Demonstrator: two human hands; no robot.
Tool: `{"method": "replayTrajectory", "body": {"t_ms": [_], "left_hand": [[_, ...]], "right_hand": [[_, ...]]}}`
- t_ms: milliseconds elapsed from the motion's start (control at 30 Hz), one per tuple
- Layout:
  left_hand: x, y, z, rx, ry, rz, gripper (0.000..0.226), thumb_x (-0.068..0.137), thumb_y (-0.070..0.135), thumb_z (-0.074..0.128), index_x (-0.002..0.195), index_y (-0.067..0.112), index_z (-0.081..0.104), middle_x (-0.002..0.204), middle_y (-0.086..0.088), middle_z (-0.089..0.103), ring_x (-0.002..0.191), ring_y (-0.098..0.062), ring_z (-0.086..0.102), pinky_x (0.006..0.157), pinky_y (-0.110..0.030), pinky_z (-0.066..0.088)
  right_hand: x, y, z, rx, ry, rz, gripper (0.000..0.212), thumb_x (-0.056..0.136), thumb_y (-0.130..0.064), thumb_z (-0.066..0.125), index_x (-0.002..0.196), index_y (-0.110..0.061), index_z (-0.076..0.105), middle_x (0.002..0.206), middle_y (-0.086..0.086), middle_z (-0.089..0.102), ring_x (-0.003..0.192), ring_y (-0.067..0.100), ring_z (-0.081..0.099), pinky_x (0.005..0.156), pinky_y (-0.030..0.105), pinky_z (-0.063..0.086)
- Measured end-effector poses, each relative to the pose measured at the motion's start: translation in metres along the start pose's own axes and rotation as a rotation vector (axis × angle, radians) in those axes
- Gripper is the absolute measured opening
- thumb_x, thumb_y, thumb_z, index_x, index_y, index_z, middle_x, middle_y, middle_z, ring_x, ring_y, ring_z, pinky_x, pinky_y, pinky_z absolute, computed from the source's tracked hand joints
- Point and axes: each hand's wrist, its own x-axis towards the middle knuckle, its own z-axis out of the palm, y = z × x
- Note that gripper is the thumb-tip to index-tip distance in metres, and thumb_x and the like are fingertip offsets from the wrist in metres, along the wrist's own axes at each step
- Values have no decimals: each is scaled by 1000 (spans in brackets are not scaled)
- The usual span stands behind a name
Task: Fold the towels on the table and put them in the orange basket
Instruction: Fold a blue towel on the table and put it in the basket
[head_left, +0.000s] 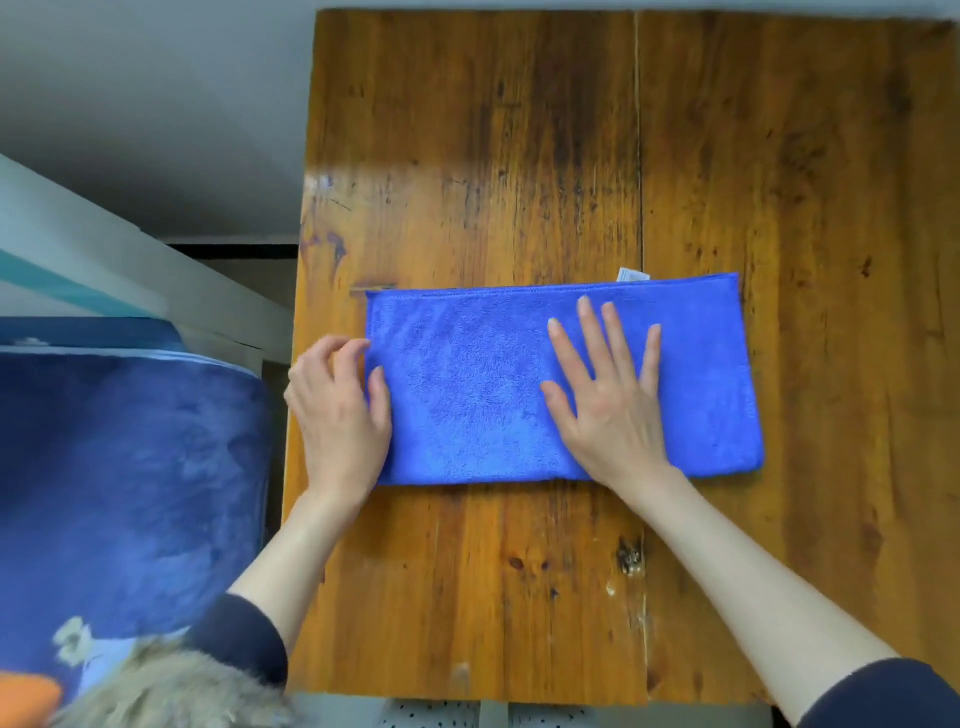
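Peeking from the far edge of the folded, bright blue microfibre towel (467, 384) is a small white label (632, 275), its print too small to read. The right hand (610, 400) presses flat on the towel, fingers spread and straight, while the left hand (340, 410) curls its fingers round the towel's left end. The towel lies mid-way across the worn brown wooden table (779, 156); an orange shape (28, 699) is cut off at the lower left corner.
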Motion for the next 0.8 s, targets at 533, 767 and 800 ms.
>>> {"method": "replayTrajectory", "body": {"t_ms": [533,767,800], "left_hand": [[28,10,-17,-9,-336,-351,16,83,29,56,80,14,58,101,-8,49,102,-31,46,87,-42,36],[78,-4,-42,-346,-248,-359,7,86,20,56,88,14,53,75,4,56,77,-20,51,69,-29,34],[84,-5,-45,-354,-265,-361,6,86,20,56,88,15,53,73,7,54,76,-17,50,68,-28,34]], "right_hand": [[-3,-48,17,-123,-198,45,56,92,-44,28,142,-21,37,152,9,31,141,30,26,108,65,16],[32,-48,12,-56,-166,177,58,94,-44,38,147,-27,22,157,6,13,145,28,9,110,61,-2],[32,-51,13,-53,-163,202,58,94,-44,40,147,-27,23,157,6,14,145,28,10,110,62,-1]]}}
